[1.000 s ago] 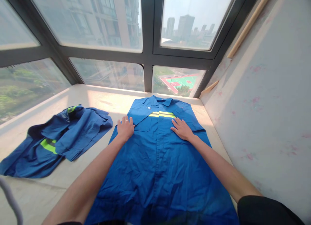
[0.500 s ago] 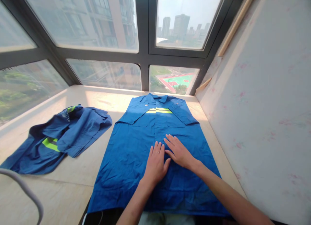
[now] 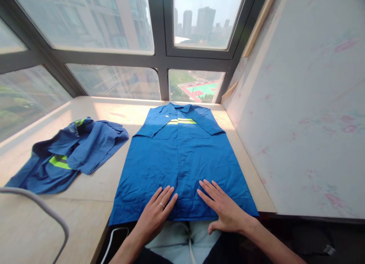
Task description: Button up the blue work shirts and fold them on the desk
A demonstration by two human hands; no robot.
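Observation:
A blue work jacket (image 3: 182,157) with yellow reflective stripes lies spread on the wooden surface, collar toward the window and both sleeves folded in across the chest. My left hand (image 3: 156,210), with a ring on one finger, lies on the fabric near the bottom hem, left of the front placket. To the right of the placket, my right hand (image 3: 221,207) touches the cloth with spread fingers, its thumb reaching past the hem. Neither hand grips anything. Small wrinkles show across the lower part of the jacket.
On the left of the wooden surface (image 3: 94,214) lies a crumpled blue garment (image 3: 94,146) with reflective bands. A grey cable (image 3: 42,207) curves at the lower left, and a white cord (image 3: 111,239) hangs by the edge. A papered wall (image 3: 299,123) bounds the right, windows the back.
Both hands have moved down the jacket toward the hem and farther apart, one on each side of the placket. The view has shifted slightly, with the near table edge now showing.

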